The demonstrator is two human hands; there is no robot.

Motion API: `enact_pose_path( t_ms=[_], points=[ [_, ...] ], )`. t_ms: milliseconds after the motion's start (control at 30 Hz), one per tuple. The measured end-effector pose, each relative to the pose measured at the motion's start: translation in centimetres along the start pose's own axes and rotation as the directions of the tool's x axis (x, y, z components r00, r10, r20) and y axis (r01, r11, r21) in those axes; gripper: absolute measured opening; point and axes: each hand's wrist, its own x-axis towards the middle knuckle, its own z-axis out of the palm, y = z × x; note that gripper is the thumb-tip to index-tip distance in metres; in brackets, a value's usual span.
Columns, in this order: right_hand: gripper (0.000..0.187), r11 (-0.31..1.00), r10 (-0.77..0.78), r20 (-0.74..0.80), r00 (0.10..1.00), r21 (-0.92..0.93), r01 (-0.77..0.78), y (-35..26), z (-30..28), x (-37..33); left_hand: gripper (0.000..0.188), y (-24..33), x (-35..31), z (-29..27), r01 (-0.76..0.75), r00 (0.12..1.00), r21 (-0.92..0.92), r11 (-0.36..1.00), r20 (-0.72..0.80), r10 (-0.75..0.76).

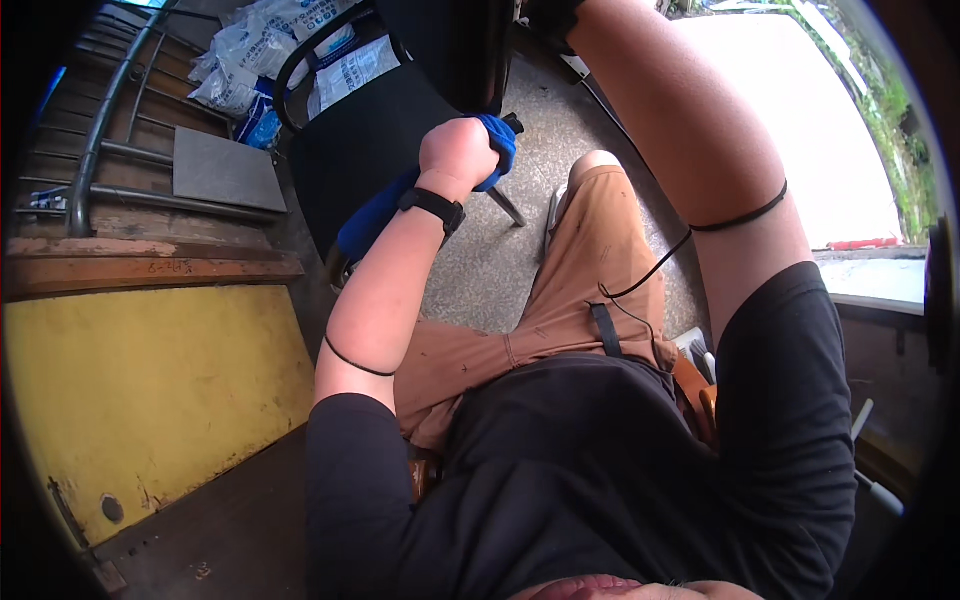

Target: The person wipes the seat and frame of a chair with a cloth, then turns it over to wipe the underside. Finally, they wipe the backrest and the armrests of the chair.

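Observation:
My left hand (458, 155) is closed in a fist around a blue cloth (372, 225). Part of the cloth bunches out past the knuckles, and the rest hangs down beside my wrist, over the edge of a black chair (345, 140). Just beyond the fist rises a dark upright panel (445, 45), which looks like the chair's backrest. My right forearm (680, 100) reaches up to the top edge of the picture. Only a dark band at that wrist shows; the right hand itself is out of sight.
Plastic packages (270, 50) lie behind the chair at the upper left. A metal rail frame (95, 130) and a yellow board (160, 370) stand to my left. A bright window (800, 120) is at the right. A thin black cord (655, 270) runs from my right arm to my waist.

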Motion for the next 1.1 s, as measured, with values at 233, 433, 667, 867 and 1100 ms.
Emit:
enact_pose_path(
  t_ms=[233, 433, 667, 867, 1100],
  points=[
    [0.049, 0.974, 0.192, 0.267, 0.944, 0.065, -0.217, -2.1, -4.2, 0.4, 0.035, -4.2, 3.5, 0.0, -0.108, 0.915, -0.386, 0.916, 0.322, 0.244],
    [0.046, 0.995, 0.019, -0.019, 1.000, 0.096, -0.017, -0.1, -0.4, -0.2, 0.057, -6.7, 4.1, 0.3, 0.213, 0.789, -0.678, 0.703, 0.543, 0.286],
    [0.042, 0.993, 0.015, -0.039, 0.999, 0.116, -0.010, 0.9, -0.6, -0.1, 0.066, -4.3, 0.0, -2.6, 0.003, 0.898, -0.452, 0.892, 0.393, 0.196],
    [0.043, 0.991, 0.025, -0.059, 0.998, 0.133, -0.017, 1.5, -0.5, 0.2, 0.043, -7.0, -4.3, -1.4, -0.237, 0.971, -0.059, 0.970, 0.015, 0.238],
    [0.046, 0.992, 0.038, -0.021, 0.999, 0.118, -0.035, 0.5, -0.7, -0.1, 0.043, -10.8, -7.3, 0.1, -0.183, 0.971, -0.019, 0.983, -0.158, 0.177]
  ],
)
